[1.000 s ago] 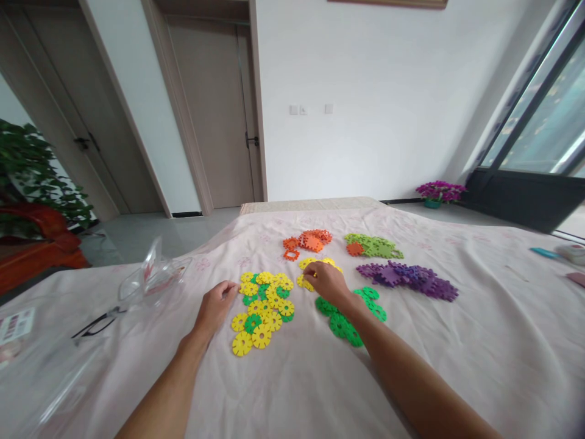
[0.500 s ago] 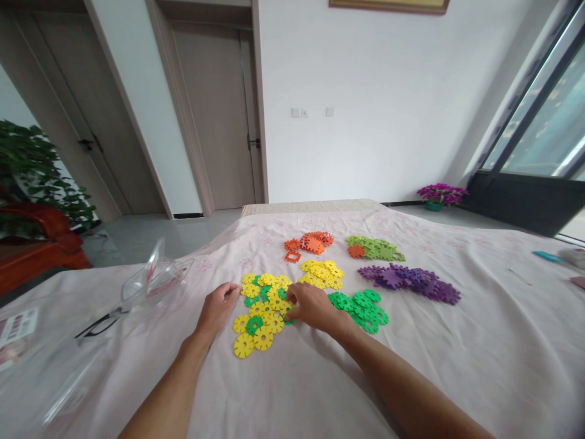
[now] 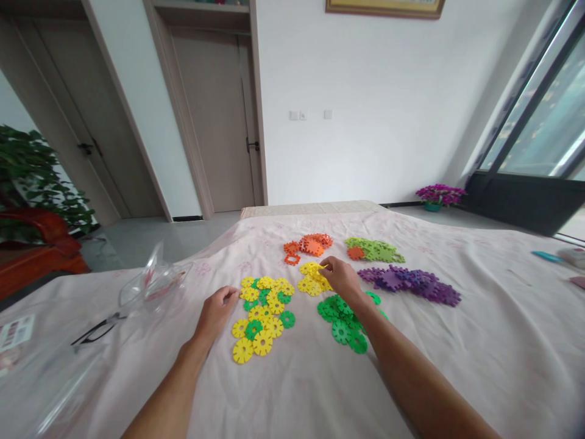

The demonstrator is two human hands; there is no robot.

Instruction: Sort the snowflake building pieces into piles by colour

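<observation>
My right hand (image 3: 340, 277) is over the yellow disc pile (image 3: 313, 286), fingers pinched on a yellow notched disc (image 3: 322, 267) at their tips. Beneath my right wrist lies a pile of green notched discs (image 3: 340, 317), partly hidden by the forearm. My left hand (image 3: 219, 308) rests on the cloth, its fingers curled together at the left edge of a mixed spread of yellow and green discs (image 3: 262, 343). Whether anything is between the left fingertips cannot be made out.
Orange pieces (image 3: 313, 246), light green pieces (image 3: 377, 250) with an orange one (image 3: 356, 253), and purple pieces (image 3: 411, 282) lie farther back on the pink cloth (image 3: 479, 366). Clear plastic packaging (image 3: 155, 280) and black-framed glasses (image 3: 98, 329) are at left. A blue item (image 3: 547, 256) lies far right.
My right hand has moved from the mixed spread back and right to the yellow pile, now pinching a yellow disc. More green discs lie on the green pile's left side. The left hand stays put.
</observation>
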